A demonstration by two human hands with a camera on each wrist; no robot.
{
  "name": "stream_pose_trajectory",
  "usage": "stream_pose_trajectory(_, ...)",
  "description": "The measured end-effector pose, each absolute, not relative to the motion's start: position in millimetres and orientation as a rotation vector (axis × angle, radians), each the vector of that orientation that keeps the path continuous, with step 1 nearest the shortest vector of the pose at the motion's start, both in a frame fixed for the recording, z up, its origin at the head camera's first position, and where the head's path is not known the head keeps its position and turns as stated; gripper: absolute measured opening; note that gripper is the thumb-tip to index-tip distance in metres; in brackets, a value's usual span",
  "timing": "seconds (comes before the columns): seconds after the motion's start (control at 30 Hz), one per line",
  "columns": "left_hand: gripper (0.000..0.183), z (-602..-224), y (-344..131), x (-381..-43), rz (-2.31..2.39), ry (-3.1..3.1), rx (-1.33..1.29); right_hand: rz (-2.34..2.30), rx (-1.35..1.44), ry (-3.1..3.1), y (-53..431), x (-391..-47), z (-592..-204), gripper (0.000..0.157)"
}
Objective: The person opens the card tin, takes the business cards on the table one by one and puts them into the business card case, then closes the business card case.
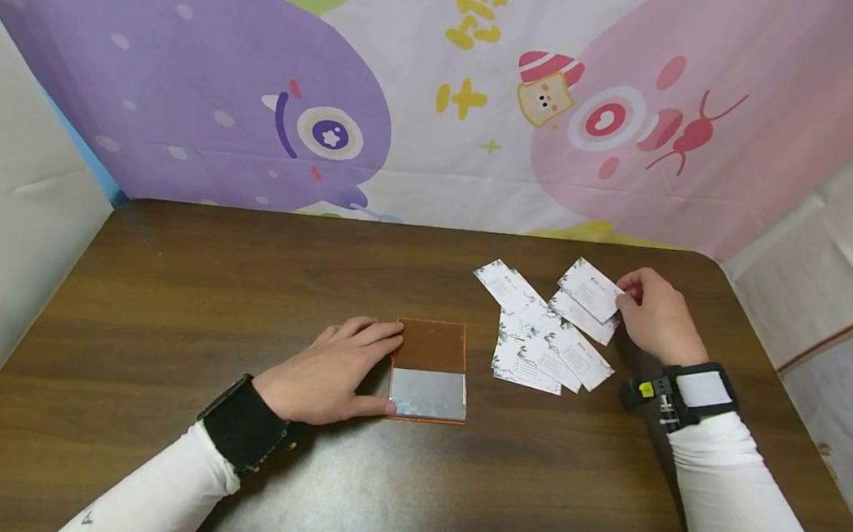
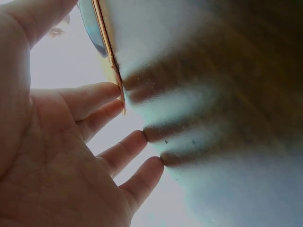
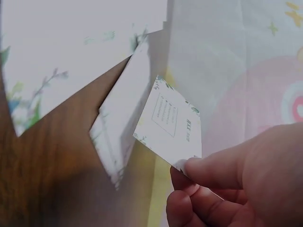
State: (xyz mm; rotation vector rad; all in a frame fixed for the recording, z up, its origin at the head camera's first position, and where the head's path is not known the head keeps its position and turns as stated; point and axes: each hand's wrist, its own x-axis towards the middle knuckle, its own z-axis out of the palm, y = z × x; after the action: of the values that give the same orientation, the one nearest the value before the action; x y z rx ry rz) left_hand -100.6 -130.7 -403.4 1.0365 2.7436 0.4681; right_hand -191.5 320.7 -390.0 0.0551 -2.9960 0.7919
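My right hand (image 1: 659, 316) pinches a white printed card (image 3: 170, 125) by one corner between thumb and fingers. In the head view this card overlaps another white card (image 1: 586, 314) at the right of the spread. Left of it, several similar cards (image 1: 529, 341) with leafy green corners lie fanned over one another on the table. My left hand (image 1: 332, 367) rests with extended fingers along the left edge of a flat, see-through brown card holder (image 1: 431, 344), whose lower half has a silvery panel (image 1: 427, 394). In the left wrist view the fingertips touch the holder's edge and the table.
The brown wooden table (image 1: 190, 306) ends at a cartoon-printed cloth (image 1: 434, 175) at the back. White cloth (image 1: 17, 209) hangs on the left, and more pale cloth (image 1: 832, 273) on the right. Each wrist wears a black strap (image 1: 241, 427).
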Motion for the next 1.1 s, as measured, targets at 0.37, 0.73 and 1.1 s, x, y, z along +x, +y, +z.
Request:
stream_pose_trajectory(0.37,0.087,-402.2,-130.6,-100.6,0.472,2.744,1.037,0.830,0.163,-2.932,304.4,-182.3,-371.8,0.023)
stream_pose_trajectory(0.73,0.088,-401.6,-130.4,-100.5,0.472,2.732,1.018,0.901,0.299,-2.892,274.8,-171.7,-357.8,0.020)
stream_pose_trajectory(1.1,0.088,-402.4,-130.3,-100.6,0.465,2.742,1.030,0.953,0.375,-2.909,246.3,-162.6,-349.1,0.018)
